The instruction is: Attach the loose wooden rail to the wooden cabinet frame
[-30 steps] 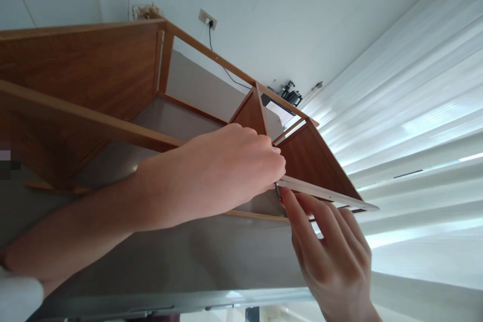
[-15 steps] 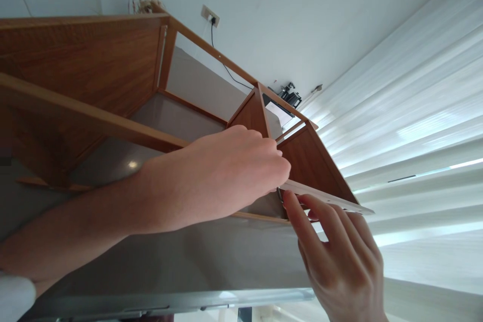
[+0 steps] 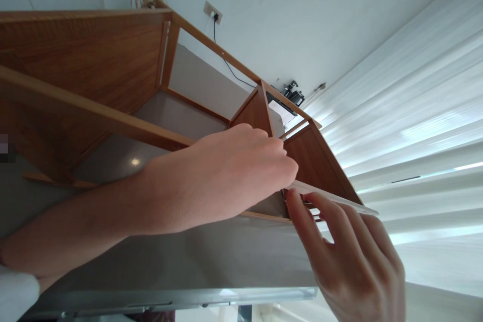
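Note:
My left hand [image 3: 241, 171] reaches across the middle with its fingers curled down into a fist, knuckles up. Whatever lies in its fingers is hidden. At its fingertips begins a narrow white strip [image 3: 335, 195], which slants down to the right. My right hand [image 3: 350, 251] comes from the lower right, fingers bent, with thumb and index tips by the strip's lower edge. A small dark metal piece [image 3: 284, 194], too little to identify, shows between the fist and my right thumb tip. What the right fingertips pinch is partly hidden. Both hands are over a brown wooden frame [image 3: 94, 105].
Wooden panels and rails form open compartments around my hands, with a divider [image 3: 252, 108] behind the fist. A wall socket [image 3: 213, 12] holds a plug with a black cord. White curtains [image 3: 426, 151] hang at the right. Dark equipment [image 3: 292, 93] stands beyond the frame.
Both hands appear slightly further right, the right hand most. The frame's view has shifted a little. Less of the dark metal piece shows at my right thumb.

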Demonstrator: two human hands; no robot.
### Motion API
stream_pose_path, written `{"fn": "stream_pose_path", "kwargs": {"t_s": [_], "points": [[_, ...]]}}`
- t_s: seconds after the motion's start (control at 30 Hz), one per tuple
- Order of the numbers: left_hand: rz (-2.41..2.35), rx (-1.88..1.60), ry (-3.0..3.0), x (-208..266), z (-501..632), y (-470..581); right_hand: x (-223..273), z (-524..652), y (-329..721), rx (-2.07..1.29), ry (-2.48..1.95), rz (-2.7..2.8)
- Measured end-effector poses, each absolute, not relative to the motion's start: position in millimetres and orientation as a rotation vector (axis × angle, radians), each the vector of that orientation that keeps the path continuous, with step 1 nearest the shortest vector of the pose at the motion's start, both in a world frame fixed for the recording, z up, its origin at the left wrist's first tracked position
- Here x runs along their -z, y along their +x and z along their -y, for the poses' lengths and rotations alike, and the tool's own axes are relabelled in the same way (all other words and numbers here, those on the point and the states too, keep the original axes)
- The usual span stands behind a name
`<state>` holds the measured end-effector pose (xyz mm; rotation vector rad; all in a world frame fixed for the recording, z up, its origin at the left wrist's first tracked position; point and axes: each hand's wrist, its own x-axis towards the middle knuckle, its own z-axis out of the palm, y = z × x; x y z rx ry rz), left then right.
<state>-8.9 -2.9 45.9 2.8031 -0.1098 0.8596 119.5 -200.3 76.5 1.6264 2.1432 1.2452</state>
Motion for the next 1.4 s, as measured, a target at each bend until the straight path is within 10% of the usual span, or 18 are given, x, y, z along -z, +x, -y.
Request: {"fn": "stream_pose_path", "kwargs": {"t_s": [1.4], "points": [[0.134, -0.813, 2.785, -47, 2, -8, -49, 205, 126, -1.314, 1.820, -2.218]]}}
